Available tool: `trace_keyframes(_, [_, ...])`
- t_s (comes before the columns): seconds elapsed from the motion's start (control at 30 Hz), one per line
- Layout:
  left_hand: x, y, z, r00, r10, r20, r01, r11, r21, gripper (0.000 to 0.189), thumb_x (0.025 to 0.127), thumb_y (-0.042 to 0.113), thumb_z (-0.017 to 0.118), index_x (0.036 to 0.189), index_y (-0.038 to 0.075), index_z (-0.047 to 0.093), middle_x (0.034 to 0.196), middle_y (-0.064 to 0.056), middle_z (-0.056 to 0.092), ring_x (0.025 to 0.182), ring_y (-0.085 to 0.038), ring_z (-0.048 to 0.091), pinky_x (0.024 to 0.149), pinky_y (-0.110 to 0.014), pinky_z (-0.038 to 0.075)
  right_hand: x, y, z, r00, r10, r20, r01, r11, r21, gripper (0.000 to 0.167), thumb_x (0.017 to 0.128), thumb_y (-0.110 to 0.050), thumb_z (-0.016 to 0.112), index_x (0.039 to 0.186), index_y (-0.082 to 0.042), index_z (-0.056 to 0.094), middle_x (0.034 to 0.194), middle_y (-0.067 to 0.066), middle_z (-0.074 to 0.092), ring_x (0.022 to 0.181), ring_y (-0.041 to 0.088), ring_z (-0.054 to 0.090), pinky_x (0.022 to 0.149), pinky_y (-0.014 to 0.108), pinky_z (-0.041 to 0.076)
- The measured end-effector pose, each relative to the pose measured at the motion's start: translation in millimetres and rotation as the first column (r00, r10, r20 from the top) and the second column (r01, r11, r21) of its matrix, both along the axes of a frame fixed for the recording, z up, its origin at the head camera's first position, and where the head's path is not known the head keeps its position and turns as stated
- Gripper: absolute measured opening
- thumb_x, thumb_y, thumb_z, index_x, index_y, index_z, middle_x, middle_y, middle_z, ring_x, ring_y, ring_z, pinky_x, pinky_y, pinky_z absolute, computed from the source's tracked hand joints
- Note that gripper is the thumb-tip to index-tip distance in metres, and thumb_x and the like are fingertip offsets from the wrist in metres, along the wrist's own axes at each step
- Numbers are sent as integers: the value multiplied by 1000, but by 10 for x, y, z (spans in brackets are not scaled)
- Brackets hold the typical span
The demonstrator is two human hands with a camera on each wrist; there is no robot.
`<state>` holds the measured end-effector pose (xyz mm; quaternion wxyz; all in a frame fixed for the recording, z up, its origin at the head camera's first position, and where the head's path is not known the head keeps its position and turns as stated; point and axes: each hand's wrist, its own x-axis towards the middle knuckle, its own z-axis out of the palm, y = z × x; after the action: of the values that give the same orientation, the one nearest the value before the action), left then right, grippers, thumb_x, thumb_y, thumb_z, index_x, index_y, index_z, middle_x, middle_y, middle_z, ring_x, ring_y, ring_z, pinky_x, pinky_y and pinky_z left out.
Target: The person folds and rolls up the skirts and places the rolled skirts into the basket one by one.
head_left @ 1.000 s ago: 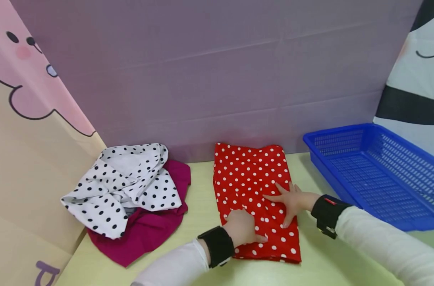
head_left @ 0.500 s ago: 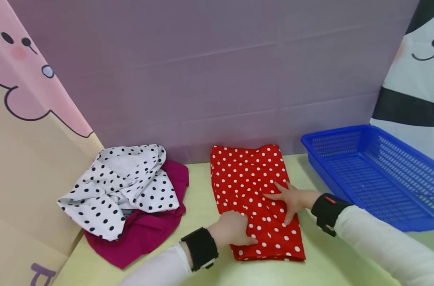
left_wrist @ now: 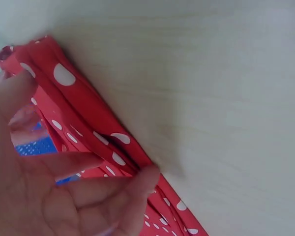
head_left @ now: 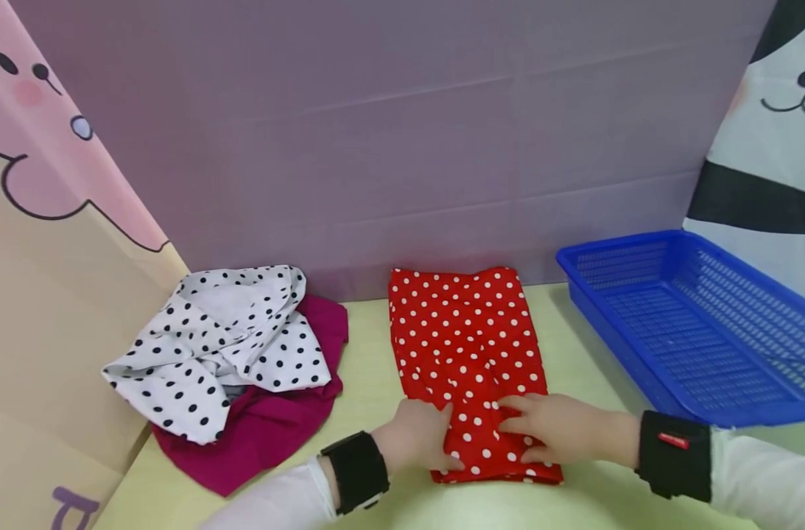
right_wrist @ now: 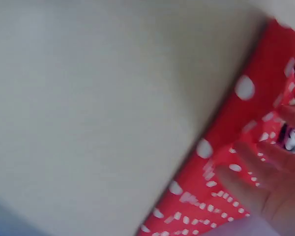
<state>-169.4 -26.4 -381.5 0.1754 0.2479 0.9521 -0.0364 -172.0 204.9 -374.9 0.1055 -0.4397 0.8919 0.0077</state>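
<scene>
Left hand point(head_left: 420, 434) rests on the folded red dotted cloth point(head_left: 465, 324), thumb and fingers apart; right hand point(head_left: 564, 429) spreads loosely over it

Mauve fabric backdrop point(head_left: 375, 147), pale-yellow tabletop point(head_left: 369, 353)

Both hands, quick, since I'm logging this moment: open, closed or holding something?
Left hand: on the red cloth; whether it pinches any cannot be told.
Right hand: open, spread on the red cloth.
</scene>
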Motion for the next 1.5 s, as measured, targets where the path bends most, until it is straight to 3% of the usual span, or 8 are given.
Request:
trace_keyframes(0.17, [49,-66,26,982,-171,-75,171,985,5,69,69,51,77,127,21,56,107,3,61,98,-15,51,90,-35,44,60,6,-65,989,142,-38,-144,988,-57,30,80,-27,75,109,-27,66,103,-6,58,87,5,56,72,19,52])
trace_keyframes(0.3, [118,-98,24,882,-462,-98,467,883,41,48,76,37,76,120,28,60,107,8,60,93,-5,51,83,-21,47,116,-25,-106,965,254,-62,-259,961,-92,32,79,-16,76,106,-29,65,94,-11,54,79,-1,49,68,14,47])
trace_keyframes(0.4, [171,-118,2,832,-550,-66,554,829,77,39,81,33,73,117,29,59,104,11,59,88,-1,49,78,-14,45,151,-49,-114,967,253,-36,-255,962,-97,30,81,-17,73,106,-30,64,93,-13,52,77,-1,45,68,15,46])
trace_keyframes(0.6, [229,-138,-24,846,-532,-28,532,841,95,34,83,36,70,114,29,59,100,11,56,83,0,47,77,-13,44,206,-77,-92,979,200,49,-196,977,-79,25,82,-27,72,104,-31,61,95,-13,49,79,-1,43,66,19,44])
trace_keyframes(0.77, [248,-119,-15,831,-554,-47,556,829,66,36,82,37,70,115,29,57,100,12,57,82,0,49,77,-12,44,235,-121,-89,984,168,56,-167,986,-28,29,82,-25,73,106,-33,59,97,-12,51,80,0,46,68,21,47])
trace_keyframes(1.1, [251,-57,-46,820,-567,-80,570,822,12,38,81,37,71,115,27,58,101,11,59,82,-1,51,79,-13,45,315,-198,-65,989,-48,141,36,995,88,54,80,-23,75,129,-34,54,135,-1,53,117,24,55,93,44,49])
trace_keyframes(1.37, [212,-86,-54,756,-633,-163,636,770,-41,28,85,37,67,111,28,59,96,14,61,76,1,50,71,-9,42,208,-98,-149,996,57,64,-51,994,-92,39,80,-13,73,114,-27,59,105,-12,57,92,6,55,82,30,52])
trace_keyframes(1.5, [135,-143,-71,783,-593,-189,611,790,51,22,89,31,65,110,25,62,95,13,63,78,2,53,73,-9,43,113,-6,-179,994,83,66,-68,977,-204,32,83,-10,69,112,-20,62,104,-10,63,92,6,60,81,28,53])
